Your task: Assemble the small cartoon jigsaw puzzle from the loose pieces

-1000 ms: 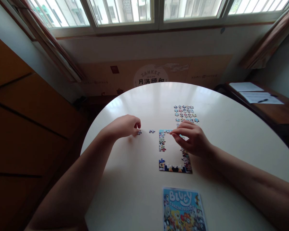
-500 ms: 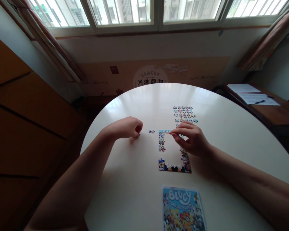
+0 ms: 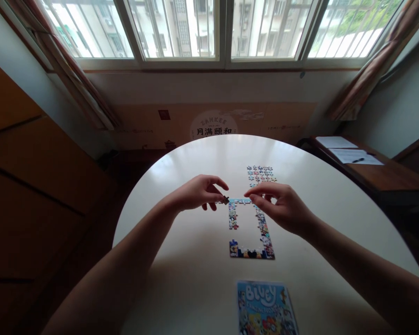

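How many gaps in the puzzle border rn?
1 visible: on the left side, between the upper run of pieces and the bottom-left corner section. The right hand covers part of the top right, so another may be hidden.

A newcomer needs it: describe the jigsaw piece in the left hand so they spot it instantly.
On the white table, find the partly joined puzzle border. By its far left corner, the left hand holds one dark-looking jigsaw piece. It sits tilted at the fingertips, while the loose pieces in rows lie flat.
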Demonstrator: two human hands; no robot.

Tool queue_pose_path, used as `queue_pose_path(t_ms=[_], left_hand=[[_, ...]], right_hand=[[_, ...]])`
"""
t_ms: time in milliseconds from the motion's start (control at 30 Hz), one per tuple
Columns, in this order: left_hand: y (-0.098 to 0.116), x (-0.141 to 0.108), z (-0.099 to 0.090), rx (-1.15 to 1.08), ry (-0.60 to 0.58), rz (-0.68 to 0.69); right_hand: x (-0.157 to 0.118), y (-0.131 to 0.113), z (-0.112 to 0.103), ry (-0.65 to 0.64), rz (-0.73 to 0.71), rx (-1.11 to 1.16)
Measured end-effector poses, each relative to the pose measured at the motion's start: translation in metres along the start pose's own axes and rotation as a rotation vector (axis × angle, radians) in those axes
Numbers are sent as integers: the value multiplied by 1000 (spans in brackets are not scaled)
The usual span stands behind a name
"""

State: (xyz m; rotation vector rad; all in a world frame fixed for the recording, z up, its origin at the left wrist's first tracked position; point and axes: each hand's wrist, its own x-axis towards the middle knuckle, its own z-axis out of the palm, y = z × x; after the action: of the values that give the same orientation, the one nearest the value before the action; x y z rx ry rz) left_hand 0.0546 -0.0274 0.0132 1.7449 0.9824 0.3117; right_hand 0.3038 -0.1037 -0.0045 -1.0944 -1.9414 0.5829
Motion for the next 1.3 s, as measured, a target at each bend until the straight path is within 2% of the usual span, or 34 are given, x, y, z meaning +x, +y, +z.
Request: queue_pose_path(t_ms=[200, 433, 733, 967, 1300], left_hand=[[5, 8, 26, -228, 63, -10], [1, 16, 56, -404, 91, 1], [3, 13, 57, -510, 27, -31], [3, 12, 62, -421, 20, 14], [5, 12, 65, -377, 33, -91]], right_hand=[[-13, 1, 15, -23, 196, 49], [-28, 10, 27, 13, 176, 73], [-27, 21, 26, 73, 185, 135], [-27, 20, 25, 123, 155, 164], [-25, 24, 25, 150, 160, 188]])
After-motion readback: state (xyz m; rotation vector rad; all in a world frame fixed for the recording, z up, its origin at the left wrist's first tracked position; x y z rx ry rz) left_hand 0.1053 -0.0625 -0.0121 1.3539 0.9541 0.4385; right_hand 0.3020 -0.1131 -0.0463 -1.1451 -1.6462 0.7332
